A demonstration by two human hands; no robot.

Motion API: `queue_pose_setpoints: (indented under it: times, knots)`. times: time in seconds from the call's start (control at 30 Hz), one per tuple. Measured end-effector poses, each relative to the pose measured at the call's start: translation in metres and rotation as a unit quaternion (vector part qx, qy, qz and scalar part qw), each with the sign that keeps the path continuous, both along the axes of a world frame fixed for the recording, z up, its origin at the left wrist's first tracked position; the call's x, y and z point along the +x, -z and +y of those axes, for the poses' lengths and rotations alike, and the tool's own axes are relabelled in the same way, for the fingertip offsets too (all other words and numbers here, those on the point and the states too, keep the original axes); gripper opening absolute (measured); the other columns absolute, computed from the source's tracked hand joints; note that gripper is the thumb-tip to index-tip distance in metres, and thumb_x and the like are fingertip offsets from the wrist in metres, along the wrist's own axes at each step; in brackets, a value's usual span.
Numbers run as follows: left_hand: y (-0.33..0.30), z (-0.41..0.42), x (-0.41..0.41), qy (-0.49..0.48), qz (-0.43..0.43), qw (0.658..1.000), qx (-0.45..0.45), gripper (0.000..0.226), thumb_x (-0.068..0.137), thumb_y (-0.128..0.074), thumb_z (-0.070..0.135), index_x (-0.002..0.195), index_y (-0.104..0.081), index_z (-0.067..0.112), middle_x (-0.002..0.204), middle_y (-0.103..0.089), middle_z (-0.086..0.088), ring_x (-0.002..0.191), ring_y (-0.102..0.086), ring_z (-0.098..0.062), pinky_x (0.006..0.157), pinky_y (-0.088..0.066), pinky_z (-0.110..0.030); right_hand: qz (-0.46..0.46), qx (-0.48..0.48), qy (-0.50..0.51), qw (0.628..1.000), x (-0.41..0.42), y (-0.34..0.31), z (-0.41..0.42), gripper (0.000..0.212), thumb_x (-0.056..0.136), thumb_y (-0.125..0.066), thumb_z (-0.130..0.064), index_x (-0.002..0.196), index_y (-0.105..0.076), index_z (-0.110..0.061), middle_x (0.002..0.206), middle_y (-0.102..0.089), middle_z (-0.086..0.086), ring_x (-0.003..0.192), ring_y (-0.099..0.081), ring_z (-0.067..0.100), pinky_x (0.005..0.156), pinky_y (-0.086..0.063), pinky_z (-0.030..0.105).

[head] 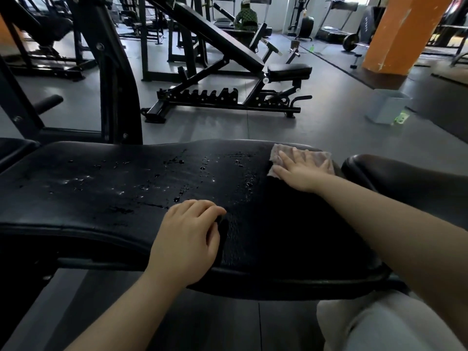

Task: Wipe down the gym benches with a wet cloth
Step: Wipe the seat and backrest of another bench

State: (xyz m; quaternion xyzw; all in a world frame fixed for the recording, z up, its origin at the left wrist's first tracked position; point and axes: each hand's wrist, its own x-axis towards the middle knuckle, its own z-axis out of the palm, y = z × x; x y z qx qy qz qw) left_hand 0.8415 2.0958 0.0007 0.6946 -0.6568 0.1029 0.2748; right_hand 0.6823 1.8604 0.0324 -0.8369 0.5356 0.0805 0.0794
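Black vinyl counter (126,188), long axis left to right, beaded with water left of centre. Right hand (295,171), fingers flat and spread, presses pink cloth (319,158) at far right corner. Wet patch lies leftward of it. Left hand (187,239) rests on near edge, loosely curled, holding nothing.

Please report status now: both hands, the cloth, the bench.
Right hand flat, pressing pinkish wet cloth at far right edge of black padded bench. Left hand resting on near edge. Water droplets remain mid-pad. Nothing blocking.
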Motion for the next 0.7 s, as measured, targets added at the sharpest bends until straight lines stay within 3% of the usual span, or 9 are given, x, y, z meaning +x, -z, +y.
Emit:
queue_pose_setpoints:
  times: [0.13, 0.27, 0.5, 0.7]
  knots:
    - [-0.001, 0.001, 0.0, -0.005, 0.002, 1.0, 0.009, 0.032, 0.082, -0.039, 0.025, 0.098, -0.067, 0.02, 0.098, -0.063, 0.009, 0.094, -0.055, -0.013, 0.088, -0.034, -0.025, -0.016, 0.01, -0.069, 0.997, 0.049, 0.001, 0.004, 0.06, 0.096, -0.012, -0.061, 0.149, 0.004, -0.039, 0.158, 0.017, -0.001, 0.144, 0.017, 0.025, 0.106, 0.016, 0.063]
    - [0.001, 0.002, 0.0, -0.008, -0.004, 1.0, 0.014, 0.032, 0.082, -0.04, 0.026, 0.097, -0.068, 0.022, 0.097, -0.064, 0.01, 0.094, -0.055, -0.012, 0.092, -0.032, -0.024, 0.005, -0.001, -0.158, 0.987, 0.033, 0.005, 0.002, 0.052, 0.099, -0.011, -0.054, 0.148, 0.004, -0.043, 0.158, 0.016, -0.005, 0.145, 0.017, 0.021, 0.109, 0.015, 0.061]
    - [0.001, -0.001, -0.001, -0.013, 0.002, 1.0, 0.011, 0.03, 0.082, -0.041, 0.027, 0.092, -0.07, 0.024, 0.094, -0.064, 0.012, 0.093, -0.055, -0.011, 0.092, -0.032, -0.025, -0.015, 0.019, -0.09, 0.996, 0.069, -0.001, -0.027, 0.052, 0.097, -0.011, -0.058, 0.147, -0.001, -0.047, 0.159, 0.014, -0.004, 0.144, 0.016, 0.03, 0.105, 0.013, 0.068]
    - [0.0, 0.0, 0.0, -0.015, 0.0, 1.0, 0.025, 0.029, 0.082, -0.042, 0.028, 0.092, -0.069, 0.024, 0.095, -0.064, 0.011, 0.093, -0.055, -0.013, 0.091, -0.033, -0.028, -0.017, 0.013, -0.211, 0.977, 0.11, 0.003, 0.012, 0.05, 0.1, -0.014, -0.051, 0.147, 0.002, -0.045, 0.158, 0.015, -0.006, 0.144, 0.018, 0.028, 0.103, 0.014, 0.068]
